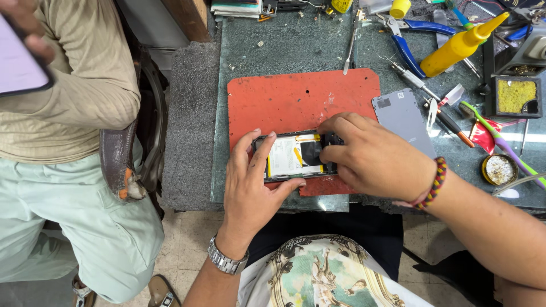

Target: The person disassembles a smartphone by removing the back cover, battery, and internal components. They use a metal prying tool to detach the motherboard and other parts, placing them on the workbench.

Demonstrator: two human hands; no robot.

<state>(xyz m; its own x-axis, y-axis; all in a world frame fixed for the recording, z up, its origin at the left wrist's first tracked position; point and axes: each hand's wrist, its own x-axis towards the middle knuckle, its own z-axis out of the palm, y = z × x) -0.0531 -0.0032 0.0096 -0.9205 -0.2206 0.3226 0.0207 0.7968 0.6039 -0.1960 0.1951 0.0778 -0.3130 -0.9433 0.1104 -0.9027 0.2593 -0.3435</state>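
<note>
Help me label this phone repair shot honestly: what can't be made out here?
- Right end of the opened phone: covered by the right hand, head view.
- What the right fingertips do there: too small to tell.
- Handset in a bystander's hand: cut off by the left edge.
- Yellow bottle: contents hidden.

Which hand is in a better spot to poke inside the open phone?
Probably the right hand: its fingertips already sit on the phone at its top end. The left hand just grips the other end.

Red mat [284, 99] matt, scuffed rubber; worktop [296, 45] glossy glass; bottle [455, 48] smooth yellow plastic; wristwatch [226, 260] shiny metal.
</note>
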